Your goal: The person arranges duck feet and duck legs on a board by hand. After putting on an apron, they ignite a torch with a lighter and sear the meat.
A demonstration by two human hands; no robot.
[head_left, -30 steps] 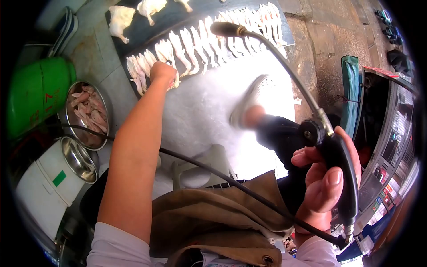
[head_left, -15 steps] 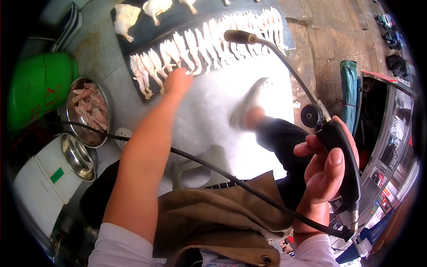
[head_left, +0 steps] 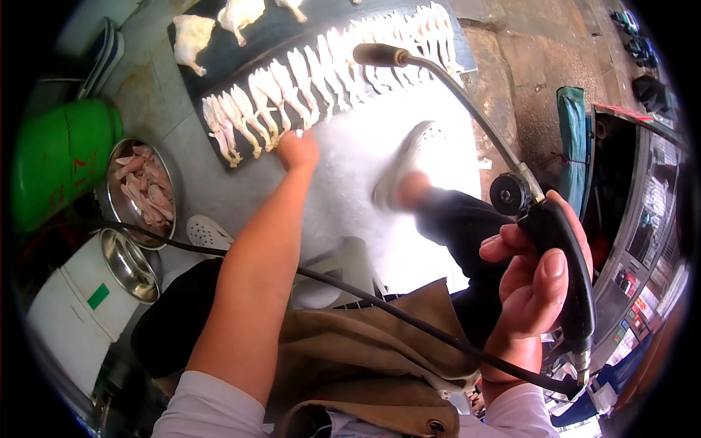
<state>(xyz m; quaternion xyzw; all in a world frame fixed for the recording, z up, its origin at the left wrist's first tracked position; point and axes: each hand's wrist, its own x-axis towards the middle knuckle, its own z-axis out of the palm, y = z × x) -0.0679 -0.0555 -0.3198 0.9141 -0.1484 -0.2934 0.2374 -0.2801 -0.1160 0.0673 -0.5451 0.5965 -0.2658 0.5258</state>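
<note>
A dark board (head_left: 197, 77) on the floor bears a long row of pale poultry feet (head_left: 299, 84), side by side, with larger leg pieces (head_left: 241, 20) along its far edge. My left hand (head_left: 298, 150) is at the board's near edge, its fingers closed at the lower ends of the feet; what they hold, if anything, is hidden. In my right hand (head_left: 537, 266) lies the black handle of a gas torch (head_left: 467, 95). The torch's metal tube reaches up and left, its nozzle over the row. No flame can be made out.
A green gas cylinder (head_left: 69, 153) stands at the left, beside a steel bowl of raw poultry pieces (head_left: 150, 190). An empty steel bowl (head_left: 131, 263) rests on a white box (head_left: 73, 321). A black hose (head_left: 409, 310) crosses before me. Glass-fronted cabinet (head_left: 635, 241) at right.
The board and its row have shifted slightly left in view. My left hand has drawn back a little, toward the board's near edge. The torch nozzle appears slightly further left and up.
</note>
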